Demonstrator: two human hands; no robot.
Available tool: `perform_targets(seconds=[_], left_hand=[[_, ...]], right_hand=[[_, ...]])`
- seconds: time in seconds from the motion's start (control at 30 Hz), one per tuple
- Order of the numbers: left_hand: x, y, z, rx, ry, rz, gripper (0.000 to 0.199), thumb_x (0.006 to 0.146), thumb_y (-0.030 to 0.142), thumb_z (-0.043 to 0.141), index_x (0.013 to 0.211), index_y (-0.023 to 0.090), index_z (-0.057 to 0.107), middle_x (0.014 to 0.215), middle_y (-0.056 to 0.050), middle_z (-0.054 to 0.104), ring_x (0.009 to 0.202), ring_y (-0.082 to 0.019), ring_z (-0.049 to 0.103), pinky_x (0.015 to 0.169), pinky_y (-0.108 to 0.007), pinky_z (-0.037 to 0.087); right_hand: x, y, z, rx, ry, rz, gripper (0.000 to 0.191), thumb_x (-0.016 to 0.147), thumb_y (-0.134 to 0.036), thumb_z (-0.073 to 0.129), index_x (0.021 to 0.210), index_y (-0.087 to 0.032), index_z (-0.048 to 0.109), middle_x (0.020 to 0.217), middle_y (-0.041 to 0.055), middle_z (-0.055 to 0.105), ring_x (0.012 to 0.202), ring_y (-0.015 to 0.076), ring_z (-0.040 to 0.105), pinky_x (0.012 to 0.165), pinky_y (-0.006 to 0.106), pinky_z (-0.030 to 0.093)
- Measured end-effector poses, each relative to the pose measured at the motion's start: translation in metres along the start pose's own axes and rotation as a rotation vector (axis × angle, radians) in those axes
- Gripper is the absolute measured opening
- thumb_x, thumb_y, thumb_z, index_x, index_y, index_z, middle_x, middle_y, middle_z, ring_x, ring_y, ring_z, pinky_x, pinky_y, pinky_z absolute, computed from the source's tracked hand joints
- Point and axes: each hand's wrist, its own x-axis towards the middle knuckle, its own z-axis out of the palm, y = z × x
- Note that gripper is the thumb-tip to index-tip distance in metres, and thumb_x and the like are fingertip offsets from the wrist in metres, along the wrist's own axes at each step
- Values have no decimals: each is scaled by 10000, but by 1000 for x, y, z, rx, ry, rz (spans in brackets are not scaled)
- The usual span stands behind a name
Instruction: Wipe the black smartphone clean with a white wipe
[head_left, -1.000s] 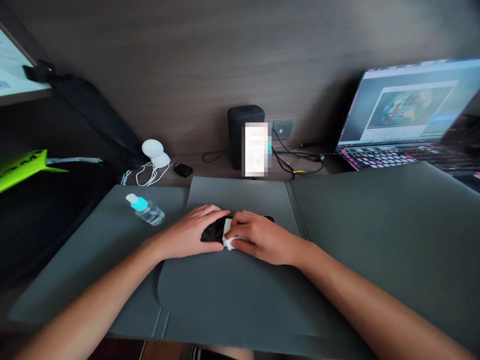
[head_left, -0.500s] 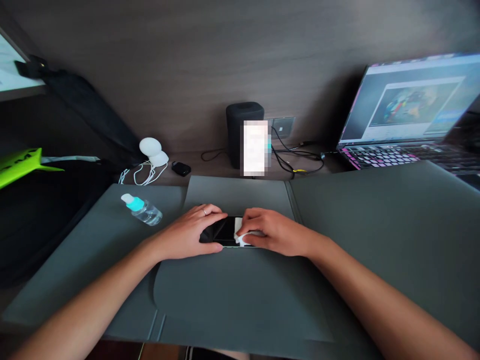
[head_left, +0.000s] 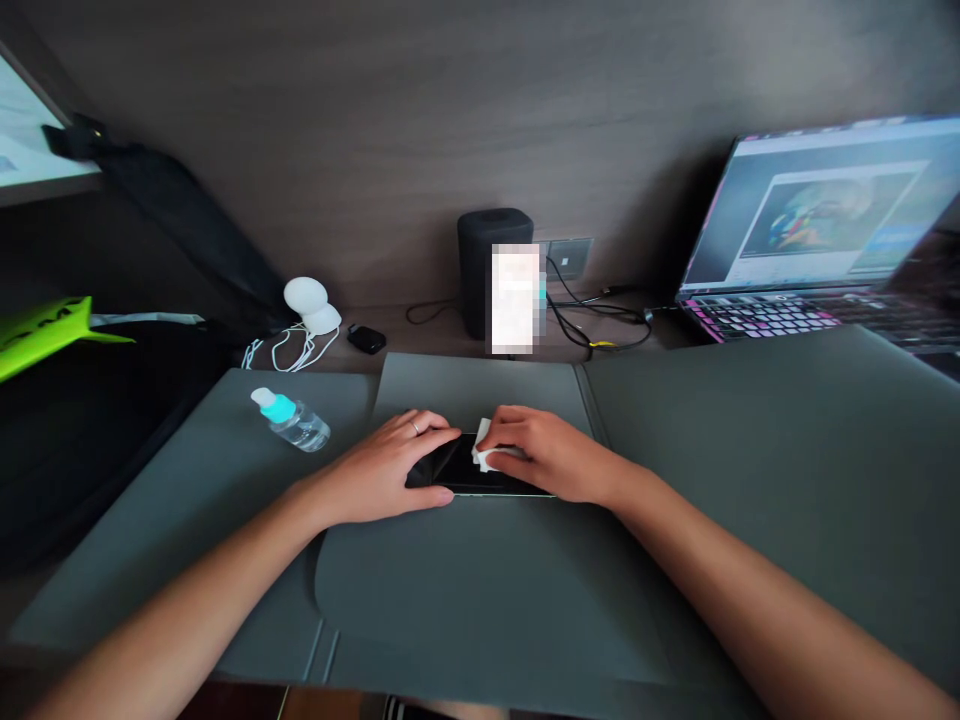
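A black-screened smartphone (head_left: 461, 478) lies flat on the grey desk mat (head_left: 465, 580) in front of me. My left hand (head_left: 379, 465), with a ring on one finger, grips the phone's left end, thumb on the near edge and fingers on the far edge. A folded white tissue (head_left: 485, 458) is pinched in my right hand (head_left: 551, 455) over the phone's screen. That hand hides part of the phone's right half. Left of the phone, a clear spray bottle (head_left: 304, 426) with a turquoise collar lies on its side.
Behind the mat stand a black speaker (head_left: 474, 270), a pixelated upright white object (head_left: 513, 300) and tangled black cables (head_left: 577, 335). A white camera-like device (head_left: 319, 315) and a small black item (head_left: 367, 339) sit back left. An opened laptop (head_left: 825, 220) stands back right.
My right hand has shifted the tissue slightly toward the phone's far edge, baring more of the near edge. The left hand keeps its grip. The whole view has shifted slightly.
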Motion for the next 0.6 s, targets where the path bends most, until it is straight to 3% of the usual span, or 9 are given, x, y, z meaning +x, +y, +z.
perform_targets(seconds=[0.2, 0.37, 0.5, 0.6], left_hand=[[-1, -1, 0, -13, -11, 10, 557, 910, 412, 612, 1427, 298, 435, 1339, -62, 505, 1230, -274, 495, 1039, -418, 424], [-2, 0, -1, -10, -21, 11, 528, 949, 423, 576, 1441, 314, 416, 1351, -56, 496, 1248, -265, 478, 1049, -405, 418], [-3, -2, -1, -22, -40, 8, 535, 964, 423, 566, 1458, 314, 392, 1360, -54, 485, 1259, -258, 466, 1062, -394, 403], [-3, -3, 0, -24, -43, 8, 545, 963, 441, 568, 1462, 324, 385, 1382, -53, 475, 1269, -261, 458, 1070, -399, 394]], right_hand=[[-5, -2, -4, 38, -98, -20, 163, 923, -143, 591, 1031, -183, 707, 950, 52, 629, 928, 165, 612, 830, 282, 466], [-4, -4, -2, -43, -15, 57, 151, 945, -176, 564, 1031, -173, 688, 961, 64, 617, 881, 168, 613, 791, 292, 465], [-4, -7, -1, 22, -94, -40, 167, 946, -167, 564, 1052, -184, 692, 963, 59, 633, 942, 173, 606, 835, 289, 460], [-6, -4, -5, 35, -89, 34, 158, 948, -170, 558, 1036, -182, 689, 956, 54, 628, 893, 164, 617, 798, 281, 466]])
